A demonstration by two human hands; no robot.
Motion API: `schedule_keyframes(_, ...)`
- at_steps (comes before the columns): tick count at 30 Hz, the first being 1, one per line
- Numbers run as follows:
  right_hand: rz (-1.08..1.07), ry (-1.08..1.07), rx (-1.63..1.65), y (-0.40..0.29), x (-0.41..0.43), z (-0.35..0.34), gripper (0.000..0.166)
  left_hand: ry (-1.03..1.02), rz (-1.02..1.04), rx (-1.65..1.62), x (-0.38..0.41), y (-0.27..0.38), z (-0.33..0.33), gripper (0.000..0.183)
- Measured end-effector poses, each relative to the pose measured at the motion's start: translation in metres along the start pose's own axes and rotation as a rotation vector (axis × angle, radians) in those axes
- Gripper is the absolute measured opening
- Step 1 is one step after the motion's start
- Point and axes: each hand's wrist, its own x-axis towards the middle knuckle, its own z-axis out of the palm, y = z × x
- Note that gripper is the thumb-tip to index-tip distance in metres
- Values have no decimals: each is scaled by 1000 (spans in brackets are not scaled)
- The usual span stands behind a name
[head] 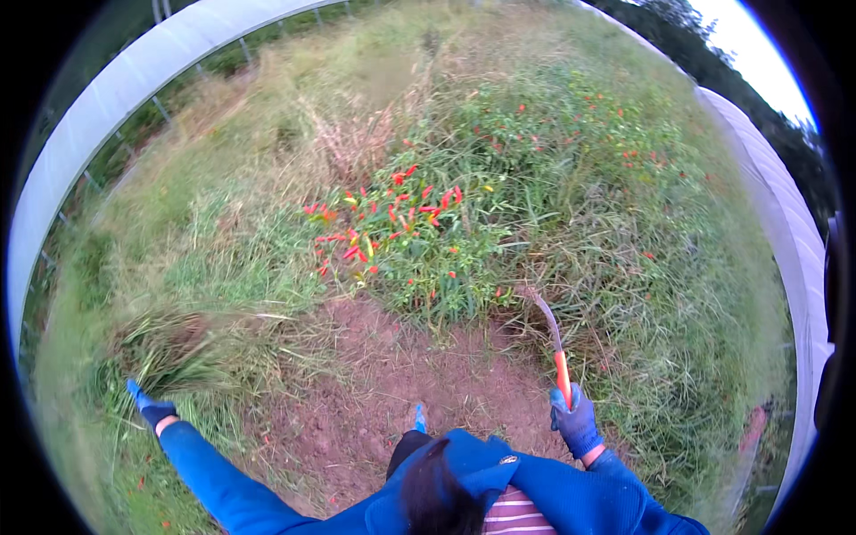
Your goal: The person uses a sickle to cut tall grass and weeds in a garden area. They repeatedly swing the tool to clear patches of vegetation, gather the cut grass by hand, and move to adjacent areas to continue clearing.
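My right hand [576, 418], in a blue work glove, is closed around the orange handle of a sickle [552, 328]. The sickle's curved blade points up and left, its tip at the grass beside a chili pepper plant [428, 257] that bears red and a few yellow peppers. At the far left, my left hand [150, 404], also gloved in blue, is stretched out at the lower edge of a heap of long grass [180, 341]. Its fingers look extended, and no held thing shows in it.
Bare reddish soil [401, 388] lies before me, with a blue shoe tip [420, 418] on it. More pepper plants [575, 127] stand among tall weeds at the upper right. White plastic sheeting [779, 154] curves along the right, and a pale band [127, 73] borders the upper left.
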Motion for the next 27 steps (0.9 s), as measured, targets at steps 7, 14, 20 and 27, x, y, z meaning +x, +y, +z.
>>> schedule_keyframes(7, 155, 138, 102, 31, -27, -20, 25, -653, -503, 62, -67, -219, 57, 34)
schedule_keyframes(14, 119, 21, 352, -30, -34, -16, 27, -1192, -831, 257, -156, -336, 89, 45)
schedule_keyframes(20, 108, 98, 330, -32, -46, -22, 27, -1058, -655, 341, -192, -294, 108, 43)
schedule_keyframes(27, 35, 115, 317, -43, -39, -33, 30, -890, -406, 341, -170, -250, 83, 46)
